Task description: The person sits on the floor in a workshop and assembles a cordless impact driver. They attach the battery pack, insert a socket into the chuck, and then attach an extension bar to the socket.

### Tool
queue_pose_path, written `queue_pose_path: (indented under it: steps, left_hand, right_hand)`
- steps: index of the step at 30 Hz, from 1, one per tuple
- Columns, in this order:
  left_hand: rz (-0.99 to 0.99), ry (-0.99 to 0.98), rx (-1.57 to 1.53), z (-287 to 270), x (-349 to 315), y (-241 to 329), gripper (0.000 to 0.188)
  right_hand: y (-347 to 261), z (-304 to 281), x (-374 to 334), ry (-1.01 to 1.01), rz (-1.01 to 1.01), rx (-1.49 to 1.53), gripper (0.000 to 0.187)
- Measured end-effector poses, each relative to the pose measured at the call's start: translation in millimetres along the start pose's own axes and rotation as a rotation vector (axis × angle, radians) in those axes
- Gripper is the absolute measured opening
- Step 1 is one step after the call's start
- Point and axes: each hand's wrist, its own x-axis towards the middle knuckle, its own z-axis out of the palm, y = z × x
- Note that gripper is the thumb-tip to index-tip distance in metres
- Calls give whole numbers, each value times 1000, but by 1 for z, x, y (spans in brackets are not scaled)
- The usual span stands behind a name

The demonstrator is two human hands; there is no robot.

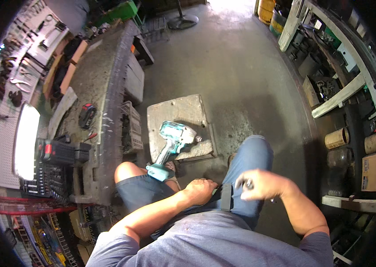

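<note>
My left hand (pixel 200 191) is low over my lap, its fingers curled and partly hidden, close to a dark strap (pixel 226 197) lying by my right thigh. What those fingers hold, if anything, cannot be made out. Above the right thigh, my right hand (pixel 261 184) is closed on a small round metal piece (pixel 249 183), whose dark end shows at the fingers. A teal and black impact wrench (pixel 174 138) lies on its side on a worn, low block-like stool (pixel 161 111) in front of me. Its handle base reaches over the near edge, beside my left knee.
A long grimy workbench (pixel 92 73) runs along the left, bearing a red and black battery pack (pixel 87 115) and a dark tool case (pixel 59 151). Tools hang on a pegboard (pixel 1 151) behind it. Shelving (pixel 343 95) with cans and a cardboard box (pixel 371 171) lines the right.
</note>
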Motion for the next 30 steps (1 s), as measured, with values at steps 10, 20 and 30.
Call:
queue_pose_path:
  steps: [10, 20, 30]
  left_hand:
    - [-366, 624, 282, -63, -136, -46, 98]
    - [-152, 849, 229, -27, -126, -76, 71]
    - [-140, 761, 284, -16, -107, -76, 69]
  right_hand:
    - [-51, -35, 74, 668, -420, 1683, 17]
    - [11, -10, 121, 731, -424, 1680, 12]
    - [64, -25, 160, 843, -101, 1775, 11]
